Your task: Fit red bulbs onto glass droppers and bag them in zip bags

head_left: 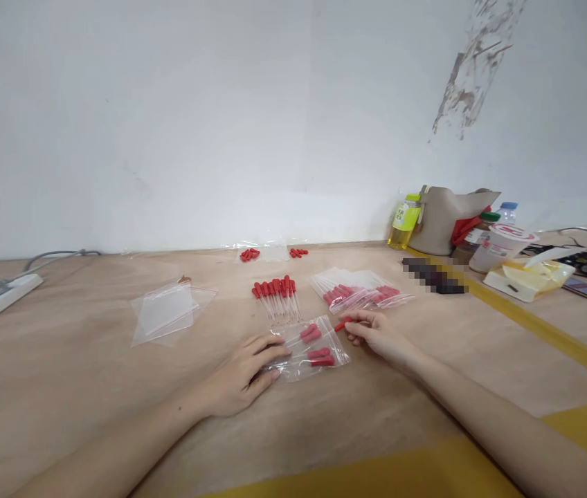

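A clear zip bag (298,353) lies on the table in front of me, with several red-bulbed droppers (320,354) inside. My left hand (246,370) rests on the bag's left side, fingers stretched out and thumb apart near its lower edge. Between the thumb and fingers of my right hand (371,332) is the red bulb of another dropper (342,324), at the bag's right edge. Whether its tube reaches into the bag is hard to see. Just beyond lies a row of loose droppers (277,294), red bulbs pointing away from me.
Filled bags of droppers (358,290) are piled behind my right hand. Flat bags (169,311) lie at left, near a power strip (0,301). Loose red bulbs (250,255) sit by the wall. Bottles (404,221), a grey bin (436,221) and a cup (501,249) stand at right.
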Demonstrator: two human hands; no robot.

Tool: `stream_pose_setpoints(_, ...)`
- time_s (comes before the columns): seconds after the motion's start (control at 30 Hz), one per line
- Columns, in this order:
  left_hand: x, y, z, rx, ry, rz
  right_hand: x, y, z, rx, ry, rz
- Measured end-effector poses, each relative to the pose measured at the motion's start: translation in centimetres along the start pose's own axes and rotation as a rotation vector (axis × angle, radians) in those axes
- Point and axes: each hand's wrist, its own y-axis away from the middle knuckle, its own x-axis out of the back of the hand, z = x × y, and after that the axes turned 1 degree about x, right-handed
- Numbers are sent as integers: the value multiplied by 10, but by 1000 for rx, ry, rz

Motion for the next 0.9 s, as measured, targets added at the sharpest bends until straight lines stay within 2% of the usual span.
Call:
stream_pose_setpoints(0.1, -1, 0, 0, -2, 6, 22, 1, 2, 0, 60, 214, -100)
stream_pose_setpoints(0.2, -2, 0, -2, 7, 6, 25, -4, 3, 1, 175, 217, -49)
stream_pose_setpoints(0.27, -2, 0, -2, 8, 1, 16, -9, 4, 2, 186, 221, -49)
stream_pose_setpoints(0.43, -3, 0, -2, 12, 4, 16, -11, 7, -3, 97, 242, -279)
stream_pose_setpoints(0.47, -2, 0, -2, 10, 6, 21, -10, 7, -4, 75, 230, -256)
stream_pose_setpoints(0.57, -2, 1, -1, 12, 8, 23, -9, 4, -5, 35, 205, -33)
stream_pose_setpoints(0.63, -2, 1, -1, 8, 12, 20, -11, 1, -4, 7, 206, 20)
stream_pose_setpoints(0.77, -1, 0, -1, -15, 33, 3, -18, -5, -1, -41, 190, -161)
stream_pose_setpoints(0.9, 0, 0, -1, -25, 80, 2, -19, -3, -4, -93, 139, -257)
